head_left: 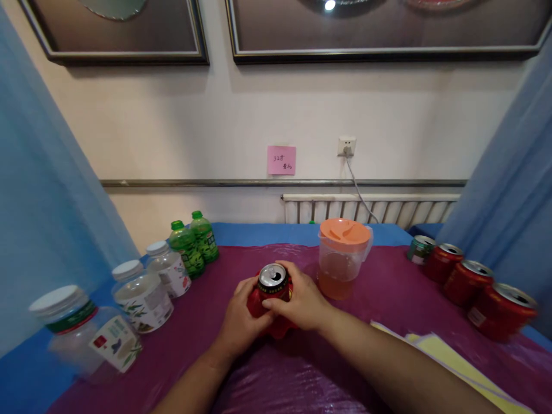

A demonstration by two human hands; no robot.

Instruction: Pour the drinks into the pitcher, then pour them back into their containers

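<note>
An opened drink can (272,276) with a silver top and a dark band under the rim stands upright in the middle of the table. My left hand (242,313) is wrapped around its left side, and my right hand (299,296) grips it from the right, thumb across the front. Under and around the can shows a glossy red thing (280,328); my hands cover most of it, so its kind is unclear. Just right of my right hand stands a clear plastic pitcher (338,270) with an orange lid and amber liquid inside.
Clear jars with white lids (142,296) and two green bottles (204,238) line the left side. Several cans (468,282) stand along the right edge. A folded yellow cloth (448,356) lies beneath my right forearm. Purple sheeting (190,356) covers the table.
</note>
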